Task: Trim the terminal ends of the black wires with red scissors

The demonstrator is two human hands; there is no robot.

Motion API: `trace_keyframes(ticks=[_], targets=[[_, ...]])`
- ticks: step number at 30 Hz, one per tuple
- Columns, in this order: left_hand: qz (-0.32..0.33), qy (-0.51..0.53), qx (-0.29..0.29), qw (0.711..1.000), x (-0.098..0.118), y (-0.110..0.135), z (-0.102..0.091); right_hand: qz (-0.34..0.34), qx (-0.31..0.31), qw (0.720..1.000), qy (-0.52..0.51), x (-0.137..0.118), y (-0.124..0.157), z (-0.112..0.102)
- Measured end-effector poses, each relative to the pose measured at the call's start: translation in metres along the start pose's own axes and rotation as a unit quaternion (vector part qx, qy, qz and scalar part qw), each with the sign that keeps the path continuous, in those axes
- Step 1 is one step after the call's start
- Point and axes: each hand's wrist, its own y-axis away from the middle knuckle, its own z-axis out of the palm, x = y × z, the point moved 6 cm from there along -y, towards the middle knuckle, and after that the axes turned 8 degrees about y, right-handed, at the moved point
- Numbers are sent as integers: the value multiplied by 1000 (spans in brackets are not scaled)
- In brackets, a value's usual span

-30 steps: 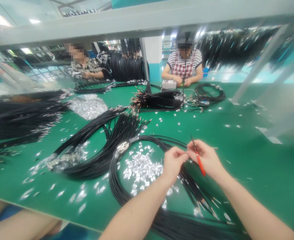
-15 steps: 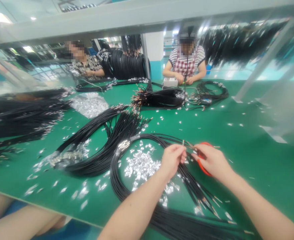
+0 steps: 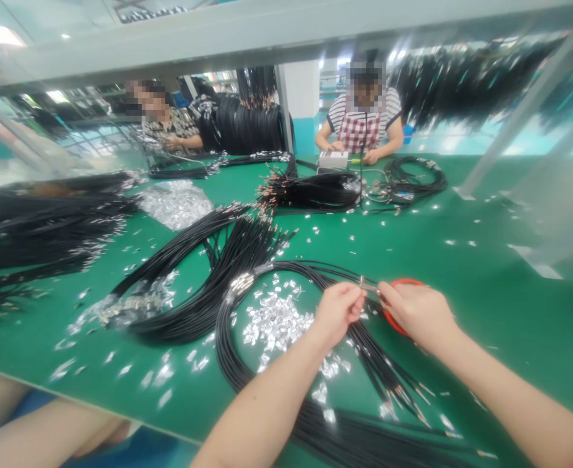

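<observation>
My left hand point(image 3: 339, 311) is closed, thumb and forefinger pinching a black cable near its end; the short bare cable tip point(image 3: 362, 280) sticks up from the fingertips. My right hand point(image 3: 419, 314) is wrapped round red-handled scissors point(image 3: 396, 323). Their blades point left and meet the cable tip beside my left fingertips. Whether the blades touch it or only lie against it, I cannot tell. Below both hands lies a coil of black cables point(image 3: 228, 344), its stripped copper ends fanned out at the lower right. Inside the coil sits a heap of silvery foil scraps point(image 3: 277, 318).
More black cable bundles point(image 3: 189, 318) lie to the left on the green table point(image 3: 510, 325). A clear bag of foil scraps point(image 3: 175, 205) sits farther back. Two people point(image 3: 364, 123) work across the table. A grey shelf beam point(image 3: 267, 36) spans overhead, with posts at the right.
The scissors have closed: their blades were apart and are now together at the cable tip. My right hand has turned slightly and its fingers have tightened. My left hand has barely moved.
</observation>
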Motion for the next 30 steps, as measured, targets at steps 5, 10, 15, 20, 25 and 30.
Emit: trace_keyframes(ticks=[5,10,15,20,25,30], targets=[[17,-28,14,999,2,0,-2,-6,-7,1000,14,-2,0,-4],[41,-97,64,992,4,3,-4,-30,-38,998,37,-3,2,-8],[70,-132,74,986,6,5,-2,-52,-71,995,43,-1,0,-13],[71,-145,76,984,7,5,-1,-52,-73,996,28,4,-2,-15],[51,-107,76,990,5,5,-2,-24,1,1000,7,12,-2,-23],[43,-90,73,992,3,3,-3,-47,2,999,21,5,-4,-21]])
